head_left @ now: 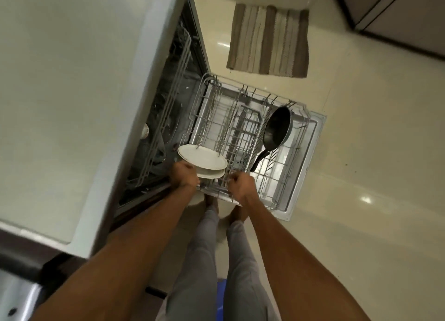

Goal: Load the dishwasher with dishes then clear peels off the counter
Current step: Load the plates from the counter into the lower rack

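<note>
The lower dishwasher rack (pixel 284 193) is pulled out over the open door (pixel 313 137). Two white plates (pixel 202 160) lean in its near left corner, one behind the other. My left hand (pixel 183 175) grips the edge of the nearer plate (pixel 210 175). My right hand (pixel 242 185) is curled over the rack's near wire edge; I cannot tell whether it holds the wire. A black frying pan (pixel 277 130) stands tilted in the rack's right side, handle pointing toward me.
The pale counter (pixel 72 92) runs along the left above the dishwasher's dark cavity, where the upper rack (pixel 168 99) shows. A striped mat (pixel 268 40) lies on the glossy floor beyond the door. My legs and feet stand right at the rack's near edge.
</note>
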`<state>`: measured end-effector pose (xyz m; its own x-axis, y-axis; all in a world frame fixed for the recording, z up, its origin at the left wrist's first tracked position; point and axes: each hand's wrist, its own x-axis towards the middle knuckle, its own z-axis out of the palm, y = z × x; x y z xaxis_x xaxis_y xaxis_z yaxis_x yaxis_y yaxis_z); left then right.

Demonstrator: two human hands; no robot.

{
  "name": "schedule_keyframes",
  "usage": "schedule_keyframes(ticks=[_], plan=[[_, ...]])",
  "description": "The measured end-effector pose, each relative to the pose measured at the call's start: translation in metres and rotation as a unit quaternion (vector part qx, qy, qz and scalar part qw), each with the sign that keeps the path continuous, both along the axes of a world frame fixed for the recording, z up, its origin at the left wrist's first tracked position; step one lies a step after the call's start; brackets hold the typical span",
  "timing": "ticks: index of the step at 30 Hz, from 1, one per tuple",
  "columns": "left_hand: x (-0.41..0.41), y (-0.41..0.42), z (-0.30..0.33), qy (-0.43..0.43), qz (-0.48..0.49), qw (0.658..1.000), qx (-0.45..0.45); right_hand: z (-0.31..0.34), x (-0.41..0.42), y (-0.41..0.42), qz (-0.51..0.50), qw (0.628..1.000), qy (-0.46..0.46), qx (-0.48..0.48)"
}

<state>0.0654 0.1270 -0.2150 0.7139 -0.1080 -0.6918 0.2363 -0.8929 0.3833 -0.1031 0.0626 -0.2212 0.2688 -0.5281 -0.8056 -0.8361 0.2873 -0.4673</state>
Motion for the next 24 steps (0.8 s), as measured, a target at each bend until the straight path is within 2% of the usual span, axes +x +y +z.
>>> schedule_keyframes(ticks=[2, 4, 5, 6, 9, 11, 15, 19, 24], plan=[[-0.004, 0.02, -0.008, -0.003, -0.066, 0.998, 0.009, 0.032, -0.017, -0.007, 0.03, 0.999, 0.017, -0.014], [-0.007, 0.048, -0.03, 0.001, -0.088, 0.996, 0.016, 0.065, -0.033, -0.013, 0.047, 0.998, 0.028, -0.033], [-0.012, 0.057, -0.022, -0.003, -0.116, 0.993, 0.015, 0.082, -0.039, -0.017, 0.051, 0.997, 0.03, -0.046], [-0.019, 0.06, -0.004, -0.001, -0.14, 0.99, 0.006, 0.099, -0.044, -0.02, 0.058, 0.996, 0.033, -0.055], [-0.051, 0.045, 0.142, -0.049, -0.22, 0.974, -0.015, 0.147, -0.051, -0.032, 0.093, 0.992, 0.025, -0.083], [-0.064, 0.046, 0.191, -0.087, -0.283, 0.955, -0.02, 0.178, -0.05, -0.04, 0.124, 0.986, 0.013, -0.108], [-0.071, 0.052, 0.248, -0.143, -0.341, 0.929, -0.021, 0.235, -0.036, -0.047, 0.165, 0.975, -0.004, -0.148], [-0.06, 0.056, 0.296, -0.207, -0.429, 0.879, -0.033, 0.285, -0.018, -0.04, 0.245, 0.95, -0.013, -0.194], [-0.042, 0.083, 0.345, -0.274, -0.394, 0.876, -0.055, 0.335, 0.004, -0.011, 0.294, 0.918, -0.07, -0.257]])
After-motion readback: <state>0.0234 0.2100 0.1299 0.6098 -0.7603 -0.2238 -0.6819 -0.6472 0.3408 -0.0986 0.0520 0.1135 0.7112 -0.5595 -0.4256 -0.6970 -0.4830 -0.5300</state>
